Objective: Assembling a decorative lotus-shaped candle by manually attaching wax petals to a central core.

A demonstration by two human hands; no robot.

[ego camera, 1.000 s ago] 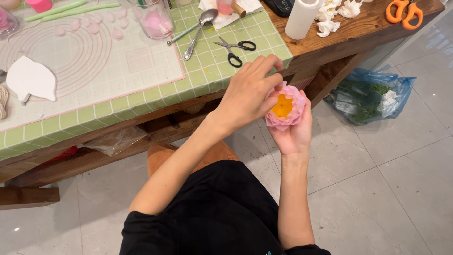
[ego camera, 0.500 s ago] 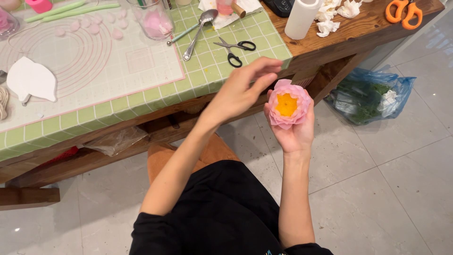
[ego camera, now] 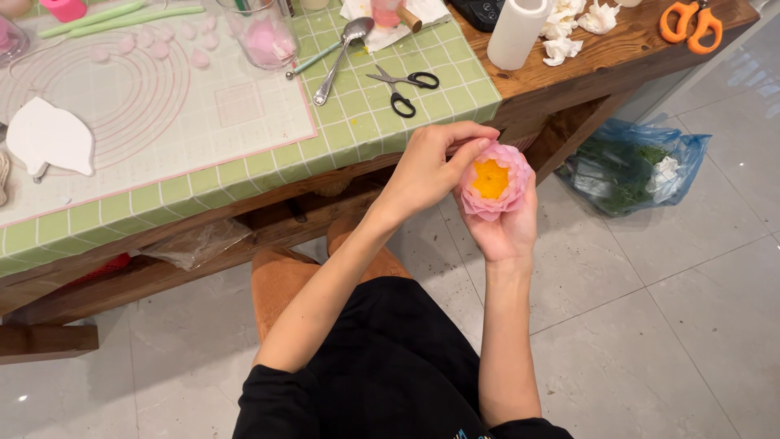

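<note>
Over the pale tiled floor [ego camera: 666,325], the right hand [ego camera: 508,232] cups a pink flower [ego camera: 493,180] with a yellow centre, just off the table's near edge. The left hand [ego camera: 431,167] pinches its outer petal. Beyond, black scissors [ego camera: 404,88] and a spoon [ego camera: 340,50] lie on the green gridded mat [ego camera: 357,130]; orange scissors [ego camera: 688,20] sit at the wooden table's [ego camera: 617,57] far right corner.

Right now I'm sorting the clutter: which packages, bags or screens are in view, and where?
Blue plastic bag: on the floor right of the table, crumpled, holding greenery.
Dark device: table's top edge, black; whether it has a screen is unclear.
Clear wrapper: under the table.
</note>
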